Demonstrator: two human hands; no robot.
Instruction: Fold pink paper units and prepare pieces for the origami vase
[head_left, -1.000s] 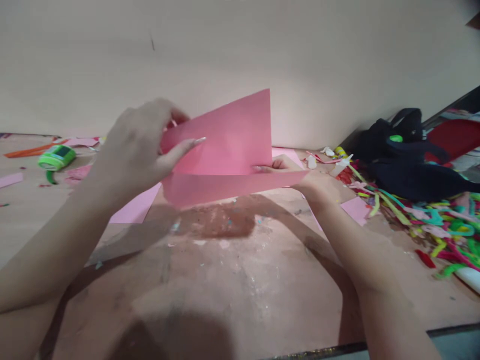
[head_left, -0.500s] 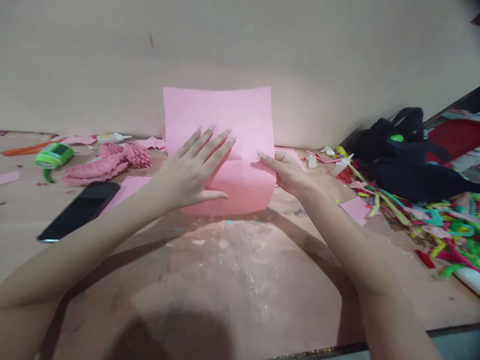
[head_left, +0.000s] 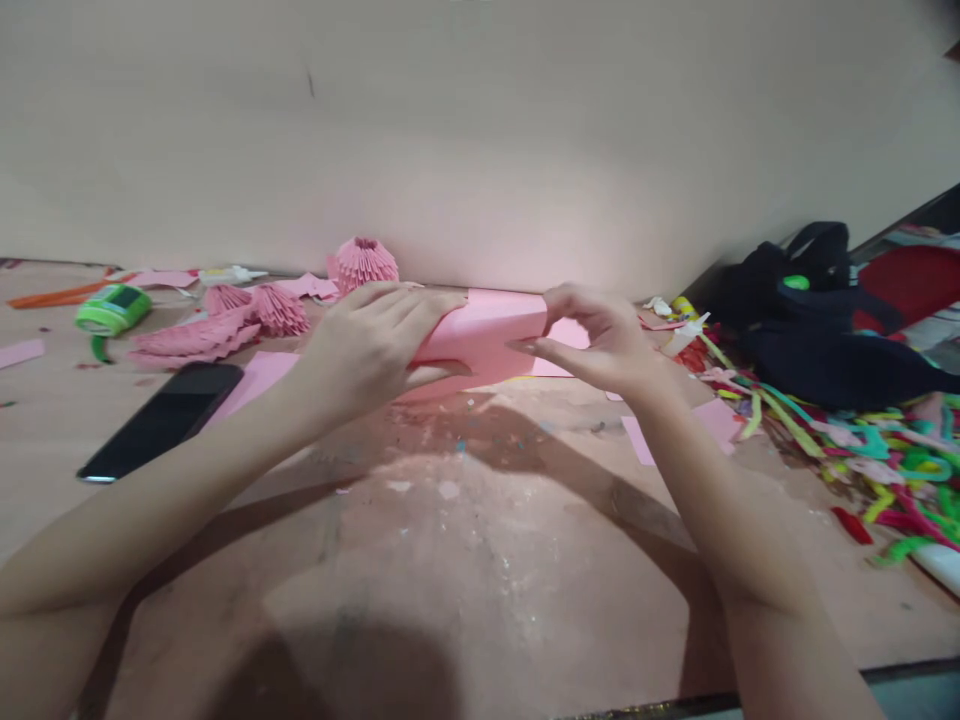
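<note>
A sheet of pink paper point(head_left: 487, 335), bent over toward me, is held between both hands above the table. My left hand point(head_left: 375, 345) grips its left part, fingers over the top and thumb on the near side. At the paper's right end, my right hand point(head_left: 596, 335) pinches the edge with a curled forefinger and the thumb. Behind my left hand stands a round pleated pink paper piece point(head_left: 365, 264). More pink paper point(head_left: 562, 352) lies on the table behind the right end of the held sheet.
To the left are a black phone point(head_left: 161, 420), a green jar point(head_left: 112, 310) and folded pink paper pieces point(head_left: 199, 338). Colourful pipe cleaners point(head_left: 877, 450) and a black bag point(head_left: 810, 320) crowd the right side. A pale wall point(head_left: 480, 130) rises behind the table point(head_left: 420, 570).
The paper's upright top half has come down and folded toward me. Its pleated neighbour behind now shows. My left hand went from flat with spread fingers to gripping; my right fingers have curled.
</note>
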